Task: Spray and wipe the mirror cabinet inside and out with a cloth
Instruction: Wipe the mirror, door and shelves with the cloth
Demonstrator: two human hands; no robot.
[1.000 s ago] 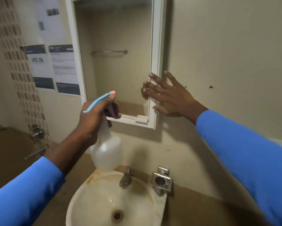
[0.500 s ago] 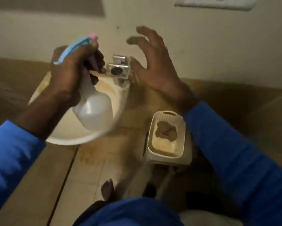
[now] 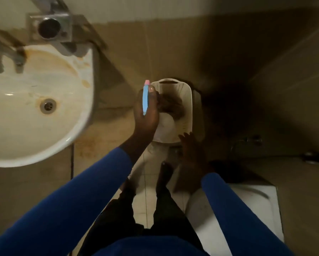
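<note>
A: What could go wrong here?

B: The left hand [image 3: 145, 115] is wrapped around the spray bottle [image 3: 164, 129], thumb by the blue trigger [image 3: 145, 99], and hangs right over the basket [image 3: 186, 100] on the floor. A squeeze now would, I think, wet the basket and floor, not the cabinet. The grip looks firm, so a drop seems unlikely.

A: And the right hand [image 3: 192, 152]?

B: Empty, fingers spread, reaching down toward the near edge of the basket. It is dark and blurred there; I cannot tell whether it touches the rim. The two hands are apart, the right lower and nearer the body.

A: What is it after?

B: Probably the brown crumpled thing in the basket, which I take for the cloth [image 3: 171, 106]. The bottle partly blocks it from above, so the reach could bump the bottle or tip the light basket.

A: Where is the cabinet?

B: Out of view; the camera looks straight down.

A: The room?

B: Tight and dim. A stained white sink [image 3: 35, 126] on the left with a metal fitting [image 3: 49, 27] on the wall behind it, beige floor tiles [image 3: 293, 191], something white at lower right [image 3: 256, 200]. Bending in that shadow risks a knock on the sink edge.
</note>
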